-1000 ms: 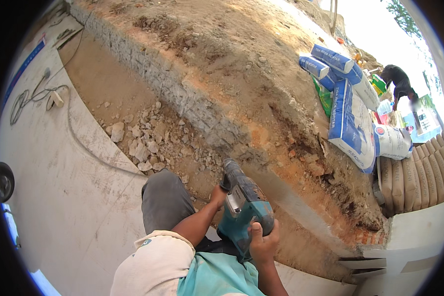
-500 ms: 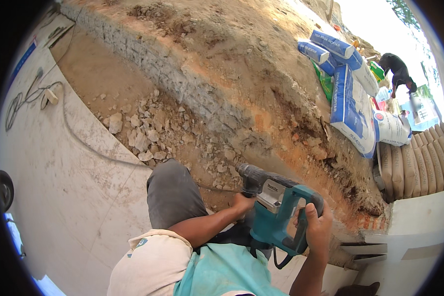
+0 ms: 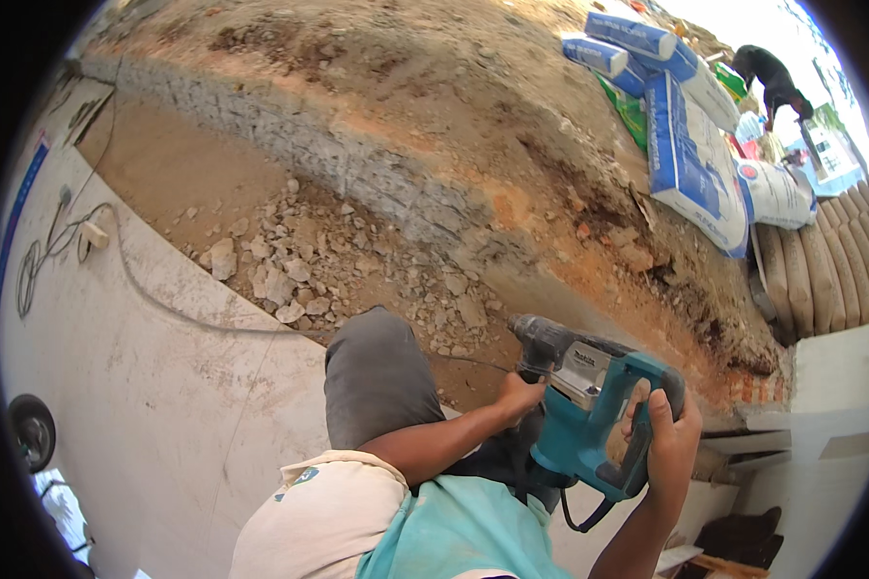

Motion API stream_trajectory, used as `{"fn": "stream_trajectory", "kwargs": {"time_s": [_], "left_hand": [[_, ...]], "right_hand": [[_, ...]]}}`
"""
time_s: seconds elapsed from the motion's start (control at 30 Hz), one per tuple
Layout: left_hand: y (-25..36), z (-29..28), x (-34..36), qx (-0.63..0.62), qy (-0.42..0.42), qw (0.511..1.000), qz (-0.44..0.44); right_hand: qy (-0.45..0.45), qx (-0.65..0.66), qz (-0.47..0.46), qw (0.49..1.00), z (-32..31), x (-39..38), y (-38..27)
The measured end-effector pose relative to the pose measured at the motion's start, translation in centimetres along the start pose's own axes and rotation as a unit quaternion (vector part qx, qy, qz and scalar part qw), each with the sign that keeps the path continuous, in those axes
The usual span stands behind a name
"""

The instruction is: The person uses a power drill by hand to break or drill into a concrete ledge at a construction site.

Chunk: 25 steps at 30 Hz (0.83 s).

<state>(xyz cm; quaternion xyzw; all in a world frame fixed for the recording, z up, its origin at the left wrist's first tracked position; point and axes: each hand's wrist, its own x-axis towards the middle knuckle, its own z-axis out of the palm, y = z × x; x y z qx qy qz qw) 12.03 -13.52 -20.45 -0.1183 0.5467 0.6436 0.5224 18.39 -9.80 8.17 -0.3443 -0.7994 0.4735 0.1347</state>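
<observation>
A teal and black demolition hammer lies across the front of my body, its dark chuck end pointing up and left toward the rubble. My left hand is closed around the front grip just behind the chuck, partly hidden by the tool. At the rear, my right hand wraps the D-shaped handle, thumb along its outer side. A black cord loops from the bottom of the handle. No bit can be made out at the chuck. Broken stone rubble lies in the dirt beyond my bent knee.
A rough stone footing runs diagonally beside the earth bank. Blue-white mortar bags and stacked brown sacks stand at right. A cable crosses the pale slab; a wheel is at far left. A dark figure bends beyond the bags.
The view has shifted; the hammer, both hands and my knee now appear further right in the picture. Both hands keep their hold on the hammer.
</observation>
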Motion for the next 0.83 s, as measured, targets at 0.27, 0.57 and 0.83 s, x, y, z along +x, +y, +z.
{"fn": "stream_trajectory", "kwargs": {"time_s": [0.27,0.57,0.83], "left_hand": [[0.8,2.5,-0.1,-0.037,-0.013,0.999,0.012],[-1.5,8.2,0.9,-0.067,-0.094,0.993,0.023],[-3.5,8.9,4.8,-0.072,-0.033,0.996,0.04]], "right_hand": [[0.032,-0.047,0.024,0.998,-1.7,1.2,-0.3],[0.084,-0.101,0.041,0.99,-4.6,3.4,-1.3],[0.007,-0.038,0.097,0.994,-5.9,9.4,3.4]]}}
